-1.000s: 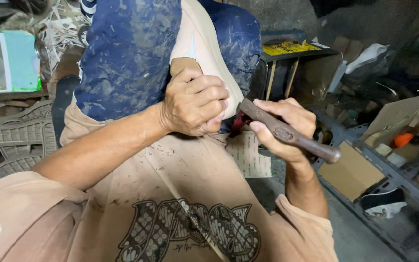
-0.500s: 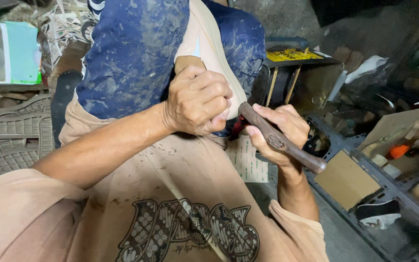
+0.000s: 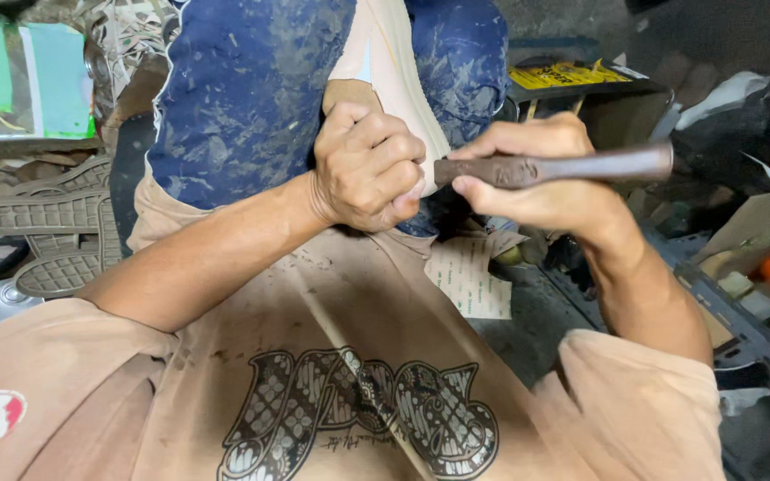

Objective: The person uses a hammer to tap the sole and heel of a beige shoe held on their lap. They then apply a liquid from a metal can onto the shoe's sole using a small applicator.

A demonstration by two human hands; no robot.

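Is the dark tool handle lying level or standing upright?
Roughly level. The dark tool handle runs sideways from the left hand through the right hand.

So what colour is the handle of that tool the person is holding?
Dark brown: the long, worn tool handle in the right hand, seen best in the head view.

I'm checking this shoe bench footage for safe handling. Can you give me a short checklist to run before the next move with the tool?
1. Left hand closed in a firm grip on the cream shoe piece: ok.
2. Right hand wrapped around the dark tool handle: ok.
3. Tool's working end visible: cannot tell, hidden behind the left hand.
4. Left fingers away from the tool tip: not ok, they sit right beside it.
5. Piece braced between the blue-clad knees: ok.
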